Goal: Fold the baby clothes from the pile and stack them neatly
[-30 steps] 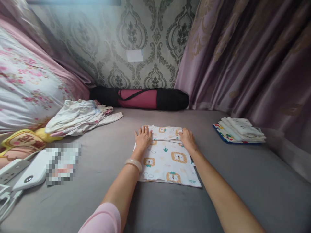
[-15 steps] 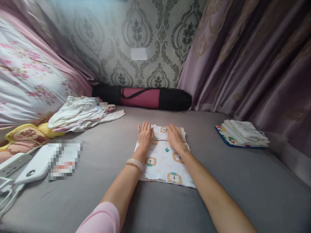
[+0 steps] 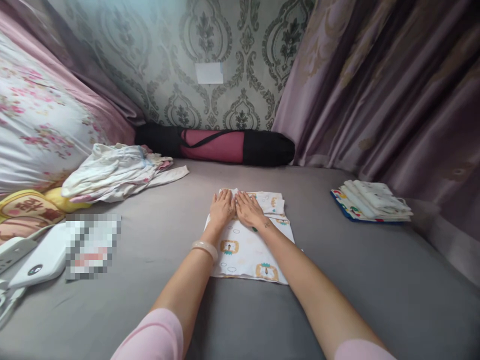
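Note:
A white cloth garment with printed orange lions (image 3: 243,257) lies flat on the grey bed sheet (image 3: 157,300), its far end folded over toward me. My left hand (image 3: 222,210) rests palm down on the left part of that fold, fingers stretched out. Close beside it, my right hand (image 3: 247,210) presses flat on the same folded strip, fingers pointing away. The two hands nearly touch and cover part of the fold. Neither one grips the cloth.
Folded clothes (image 3: 375,200) are stacked at the right. Crumpled white clothes (image 3: 116,170) lie at the left, near a yellow cushion (image 3: 32,207), a white power bank (image 3: 48,255) and a power strip (image 3: 15,252). Along the wall lies a black and maroon long bag (image 3: 213,145).
My right hand has slid left along the folded strip until beside my left hand, uncovering the fold's right part. The view has shifted slightly.

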### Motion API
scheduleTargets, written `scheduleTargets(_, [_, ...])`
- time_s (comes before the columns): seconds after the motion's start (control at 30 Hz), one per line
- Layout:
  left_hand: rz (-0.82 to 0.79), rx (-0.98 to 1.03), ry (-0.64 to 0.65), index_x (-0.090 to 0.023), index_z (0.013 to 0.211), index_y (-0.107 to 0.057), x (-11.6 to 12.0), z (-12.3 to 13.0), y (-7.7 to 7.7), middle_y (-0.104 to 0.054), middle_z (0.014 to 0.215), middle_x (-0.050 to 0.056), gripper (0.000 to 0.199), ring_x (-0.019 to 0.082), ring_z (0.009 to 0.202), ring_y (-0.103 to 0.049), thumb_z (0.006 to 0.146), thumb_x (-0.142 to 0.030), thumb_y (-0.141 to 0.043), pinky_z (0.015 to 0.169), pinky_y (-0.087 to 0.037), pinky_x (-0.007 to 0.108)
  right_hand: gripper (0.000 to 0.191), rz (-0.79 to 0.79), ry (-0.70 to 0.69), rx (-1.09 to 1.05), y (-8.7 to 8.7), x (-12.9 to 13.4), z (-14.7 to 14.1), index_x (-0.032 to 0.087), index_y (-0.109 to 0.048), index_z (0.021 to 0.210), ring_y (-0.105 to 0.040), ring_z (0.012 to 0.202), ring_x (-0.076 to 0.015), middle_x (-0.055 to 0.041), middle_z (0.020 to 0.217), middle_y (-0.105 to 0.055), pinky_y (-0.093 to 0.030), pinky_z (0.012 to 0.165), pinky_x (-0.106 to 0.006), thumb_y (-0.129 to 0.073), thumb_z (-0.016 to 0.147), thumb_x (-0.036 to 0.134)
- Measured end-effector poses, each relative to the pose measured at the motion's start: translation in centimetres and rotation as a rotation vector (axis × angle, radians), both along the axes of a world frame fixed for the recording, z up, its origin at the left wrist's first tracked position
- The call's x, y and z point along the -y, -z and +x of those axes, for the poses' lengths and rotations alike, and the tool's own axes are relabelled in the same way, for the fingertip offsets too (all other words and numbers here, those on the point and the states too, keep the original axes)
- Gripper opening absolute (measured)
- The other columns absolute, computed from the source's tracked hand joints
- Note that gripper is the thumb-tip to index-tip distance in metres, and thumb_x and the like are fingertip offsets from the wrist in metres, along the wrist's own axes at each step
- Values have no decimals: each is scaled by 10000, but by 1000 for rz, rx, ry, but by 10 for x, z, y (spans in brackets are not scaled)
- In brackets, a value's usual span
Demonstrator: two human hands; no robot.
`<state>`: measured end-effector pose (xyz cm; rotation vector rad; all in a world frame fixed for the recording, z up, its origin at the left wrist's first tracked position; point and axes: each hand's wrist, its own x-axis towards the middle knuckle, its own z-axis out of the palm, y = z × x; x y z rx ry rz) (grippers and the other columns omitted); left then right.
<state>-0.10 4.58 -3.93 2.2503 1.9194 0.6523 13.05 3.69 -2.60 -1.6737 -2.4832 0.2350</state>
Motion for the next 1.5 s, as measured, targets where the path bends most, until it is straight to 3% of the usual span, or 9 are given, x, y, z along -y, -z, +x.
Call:
scheduleTargets(0.2, [-24,-68,-28,-112,1448,-395,-2,2,5,-375,1519,172,585,288,1432,-295,973,-444,-318,1180,-172,482,637,-24,125,9,0,4,17,40,-233,1521,-114,1478,-224,-117,1599,-184,-46,1191,-416,-187,991,390])
scheduleTargets(0.63, [-33,-90,-51,-86,1466,-360,-5,1,10,-336,1538,177,637,297,1441,-275,960,-469,-300,1183,-165,478,661,39,421,54,7,13,56,-13,-241,1501,-153,1465,-275,-190,1583,-198,-70,1181,-417,-265,979,392])
scheduleTargets(1.0, [-114,-58,-52,-59,1481,-322,-8,-1,7,-284,1557,185,687,308,1456,-230,951,-496,-294,1183,-170,483,626,34,433,8,10,17,96,-31,-284,1480,-180,1454,-296,-209,1570,-232,-157,1168,-407,-263,979,344])
scheduleTargets(1.5, [-181,5,-1,-96,1477,-323,-12,-10,5,-270,1571,161,638,315,1462,-205,956,-463,-299,1178,-174,502,624,-38,463,-1,10,26,122,21,-205,1520,-201,1456,-258,-163,1583,-224,-143,1181,-437,-172,991,350])
